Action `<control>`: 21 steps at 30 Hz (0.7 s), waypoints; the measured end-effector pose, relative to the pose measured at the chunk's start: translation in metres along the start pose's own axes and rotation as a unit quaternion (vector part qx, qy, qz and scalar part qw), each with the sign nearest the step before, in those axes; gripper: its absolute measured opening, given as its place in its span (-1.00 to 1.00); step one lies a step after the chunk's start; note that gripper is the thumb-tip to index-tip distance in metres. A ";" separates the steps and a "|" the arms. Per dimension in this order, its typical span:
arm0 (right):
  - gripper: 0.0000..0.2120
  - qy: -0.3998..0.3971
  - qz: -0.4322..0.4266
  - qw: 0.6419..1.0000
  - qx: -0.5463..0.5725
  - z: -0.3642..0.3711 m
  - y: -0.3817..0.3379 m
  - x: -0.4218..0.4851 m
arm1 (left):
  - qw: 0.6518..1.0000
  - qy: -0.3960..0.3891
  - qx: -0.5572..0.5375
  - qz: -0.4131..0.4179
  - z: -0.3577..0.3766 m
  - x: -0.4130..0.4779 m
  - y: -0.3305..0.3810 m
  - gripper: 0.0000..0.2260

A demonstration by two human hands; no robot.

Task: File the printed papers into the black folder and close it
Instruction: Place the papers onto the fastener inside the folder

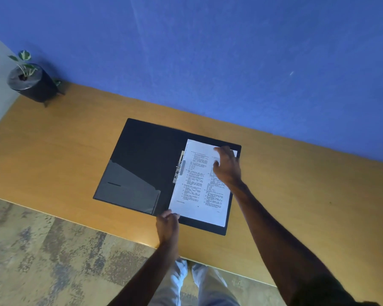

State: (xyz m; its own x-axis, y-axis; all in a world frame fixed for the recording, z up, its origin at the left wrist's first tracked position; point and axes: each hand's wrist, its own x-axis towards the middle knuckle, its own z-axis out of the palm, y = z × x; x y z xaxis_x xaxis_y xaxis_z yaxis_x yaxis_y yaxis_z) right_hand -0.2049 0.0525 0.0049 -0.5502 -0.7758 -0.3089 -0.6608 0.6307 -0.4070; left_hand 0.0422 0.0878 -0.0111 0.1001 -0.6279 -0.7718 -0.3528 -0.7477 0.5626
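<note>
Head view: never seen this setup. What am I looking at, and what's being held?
No machine here: a person wears one wide-angle camera on the head, looking down at their own arms. On the wooden desk lies an open black folder with printed papers on its right half, beside the metal clip. The left hand pinches the papers' near corner; the right hand rests flat on the sheets. A potted plant stands in the far left corner.
</note>
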 end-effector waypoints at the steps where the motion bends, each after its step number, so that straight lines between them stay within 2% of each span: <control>1: -0.44 -0.004 0.001 1.000 0.008 0.006 -0.001 -0.011 | 0.998 0.007 0.031 0.049 -0.002 0.003 0.005 -0.70; 4: -0.42 -0.022 0.002 0.999 0.025 0.025 -0.007 -0.042 | 0.974 0.011 0.123 0.188 -0.007 0.014 0.019 -0.66; 7: -0.38 -0.035 -0.002 0.999 0.016 0.039 -0.013 -0.062 | 0.931 -0.022 0.223 0.289 -0.006 0.028 0.035 -0.61; 11: -0.34 -0.050 -0.005 0.999 -0.021 0.050 -0.015 -0.075 | 0.877 -0.061 0.320 0.354 0.001 0.048 0.050 -0.55; 13: -0.33 -0.052 -0.007 0.998 -0.031 0.052 -0.015 -0.078 | 0.861 -0.068 0.343 0.368 0.003 0.055 0.057 -0.50; 15: -0.32 -0.055 -0.011 0.998 -0.042 0.055 -0.017 -0.081 | 0.862 -0.071 0.346 0.364 0.004 0.059 0.062 -0.48; 17: -0.34 -0.048 0.003 0.998 -0.034 0.057 -0.019 -0.083 | 0.878 -0.068 0.332 0.339 0.004 0.061 0.065 -0.50; 19: -0.41 0.015 0.069 0.997 0.021 0.058 -0.019 -0.089 | 0.898 -0.057 0.306 0.312 0.002 0.062 0.062 -0.53; 21: -0.51 0.115 0.181 0.971 0.105 0.057 -0.013 -0.098 | 0.914 -0.045 0.283 0.286 -0.003 0.062 0.055 -0.58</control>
State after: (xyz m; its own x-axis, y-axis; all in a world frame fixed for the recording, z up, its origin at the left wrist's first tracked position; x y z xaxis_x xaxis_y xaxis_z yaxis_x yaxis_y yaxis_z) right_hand -0.1132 0.1193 -0.0084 -0.8426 -0.4640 -0.2735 -0.2976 0.8242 -0.4818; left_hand 0.0321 0.0072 -0.0267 -0.3194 -0.8418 -0.4350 -0.7508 -0.0552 0.6582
